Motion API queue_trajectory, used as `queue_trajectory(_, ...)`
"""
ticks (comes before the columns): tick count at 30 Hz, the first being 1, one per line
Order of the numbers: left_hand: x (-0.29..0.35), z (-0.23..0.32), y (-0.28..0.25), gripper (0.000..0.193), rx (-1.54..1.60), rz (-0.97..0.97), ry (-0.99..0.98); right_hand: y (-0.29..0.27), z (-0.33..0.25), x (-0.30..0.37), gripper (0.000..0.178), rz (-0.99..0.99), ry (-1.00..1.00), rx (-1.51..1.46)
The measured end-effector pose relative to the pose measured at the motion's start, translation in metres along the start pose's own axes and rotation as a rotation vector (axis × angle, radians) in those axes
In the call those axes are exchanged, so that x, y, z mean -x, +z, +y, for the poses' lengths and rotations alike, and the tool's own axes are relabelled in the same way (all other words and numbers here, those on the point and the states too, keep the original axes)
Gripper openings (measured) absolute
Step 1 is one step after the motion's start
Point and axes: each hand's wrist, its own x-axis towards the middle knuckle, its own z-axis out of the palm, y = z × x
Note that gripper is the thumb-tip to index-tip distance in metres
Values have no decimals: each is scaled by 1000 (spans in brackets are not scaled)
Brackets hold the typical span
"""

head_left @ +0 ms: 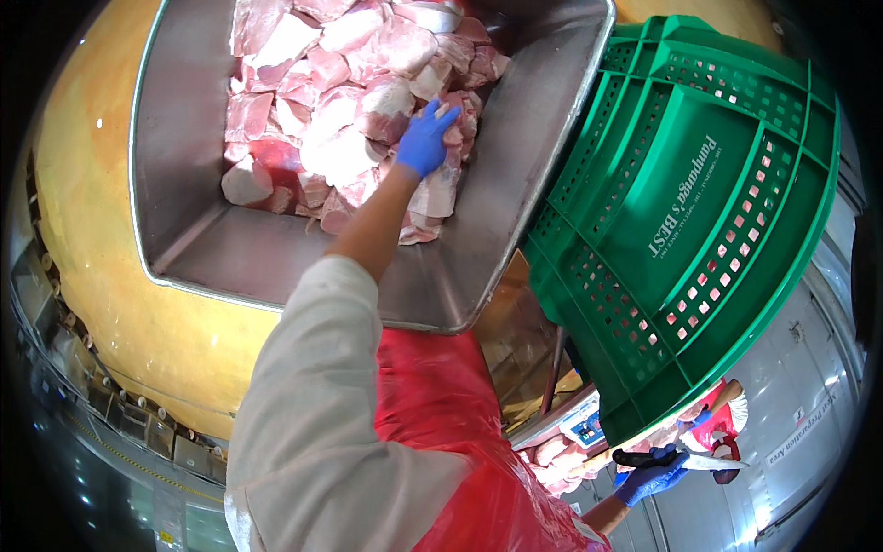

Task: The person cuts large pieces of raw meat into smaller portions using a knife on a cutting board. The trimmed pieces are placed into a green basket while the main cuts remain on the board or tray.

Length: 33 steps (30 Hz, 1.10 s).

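My left hand (426, 138), in a blue glove, reaches into a deep metal bin (543, 175) and rests on the raw meat. Its visible fingers are spread over the right side of the heap; the other fingers are partly hidden. Pale pink and white meat pieces (322, 138) fill much of the bin. At the lower right, my right hand (651, 477), also blue-gloved, is closed round the black handle of a knife (722, 463). The knife's blade points right, away from the bin.
A large green perforated crate (635, 184) stands tilted right of the bin. Below it lie more meat pieces (556, 455) and a blue-and-white panel (581, 425). A co-worker in a red apron (720, 419) is at the lower right, near my knife. A rounded yellowish surface (92, 184) surrounds the bin's left.
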Motion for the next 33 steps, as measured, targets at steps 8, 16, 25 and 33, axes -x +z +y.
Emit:
queue_trajectory(8, -68, -2, 0, 59, -213, -579, -139, -16, 1, -10, 25, -30, -43, 5)
queue_trajectory(16, 47, -36, -7, 45, 75, -180, -139, -33, 9, 9, 26, 55, 40, -54)
queue_trajectory(25, 45, 30, -162, 53, 1685, -232, -485, -66, 27, 23, 26, -2, 57, -219)
queue_trajectory(33, -51, 385, -285, 24, 1539, -4, 735, -67, 28, 33, 30, -57, -62, -305)
